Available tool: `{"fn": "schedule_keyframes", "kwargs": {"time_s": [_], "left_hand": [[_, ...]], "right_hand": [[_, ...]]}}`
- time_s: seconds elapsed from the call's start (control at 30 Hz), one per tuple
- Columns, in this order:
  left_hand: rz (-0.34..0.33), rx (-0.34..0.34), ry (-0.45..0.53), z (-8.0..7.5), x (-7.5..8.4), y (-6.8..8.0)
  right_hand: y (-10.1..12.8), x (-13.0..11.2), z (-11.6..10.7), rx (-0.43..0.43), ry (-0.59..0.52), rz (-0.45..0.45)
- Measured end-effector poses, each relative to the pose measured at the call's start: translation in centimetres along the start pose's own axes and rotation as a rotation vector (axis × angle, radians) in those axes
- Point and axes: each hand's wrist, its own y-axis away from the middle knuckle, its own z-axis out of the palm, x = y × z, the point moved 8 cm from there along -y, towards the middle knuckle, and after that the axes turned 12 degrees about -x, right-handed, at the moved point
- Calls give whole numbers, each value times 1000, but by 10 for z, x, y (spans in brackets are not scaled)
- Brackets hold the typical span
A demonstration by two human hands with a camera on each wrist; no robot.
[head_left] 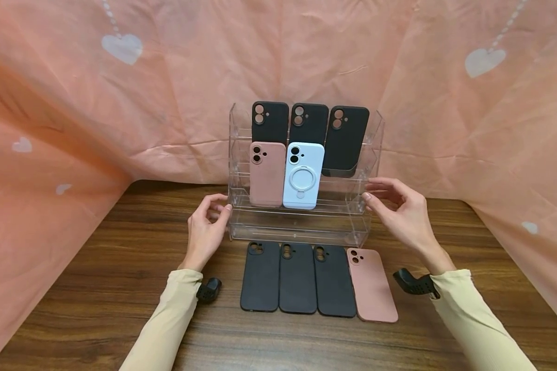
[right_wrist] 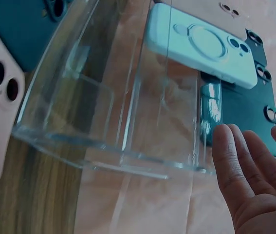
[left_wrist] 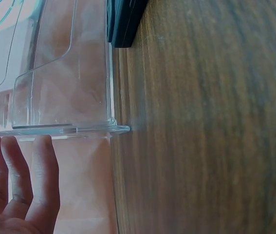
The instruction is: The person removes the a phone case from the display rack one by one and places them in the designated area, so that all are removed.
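Note:
A clear acrylic display stand (head_left: 301,221) stands between my hands. My left hand (head_left: 206,226) is at its left side, fingertips right at the side wall in the left wrist view. On the right, my right hand (head_left: 401,208) has its fingers extended close by the opposite wall, thumb apart. Three black phone cases (head_left: 345,139) lean in the upper part of the stand. Lower and in front of them are a pink phone case (head_left: 267,178) and a white phone case (head_left: 304,178) with a ring on its back. Neither hand holds a case.
Before the stand, three black phone cases (head_left: 298,281) and another pink phone case (head_left: 373,286) lie side by side on the brown wooden table (head_left: 120,288). A pink cloth (head_left: 190,77) with white hearts hangs behind and along both sides.

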Motion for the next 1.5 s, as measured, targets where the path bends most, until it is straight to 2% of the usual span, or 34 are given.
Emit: {"fn": "schedule_keyframes", "kwargs": {"time_s": [0.1, 0.23, 0.3, 0.4, 0.57, 0.67, 0.93, 1.23, 1.5], "left_hand": [[-21, 2, -6, 1, 3, 1], [-30, 5, -21, 3, -17, -5], [-27, 6, -24, 3, -19, -5], [-28, 5, -19, 2, -15, -4], [-22, -5, -6, 1, 8, 3], [-17, -8, -4, 0, 15, 5], [-16, 2, -14, 1, -17, -4], [15, -10, -1, -1, -18, -6], [11, 2, -2, 0, -18, -5]], "right_hand": [[-7, -3, 5, 1, -12, -9], [-15, -6, 11, -8, -12, -19], [-18, -7, 16, -19, -7, -20], [-23, -8, 22, -34, 4, -15], [-30, -9, 31, -52, -15, -11], [-35, -9, 37, -60, -33, -9], [-46, -8, 47, -60, -61, -13], [-53, -8, 55, -52, -83, -1], [-58, -4, 65, -66, -96, 37]]}}
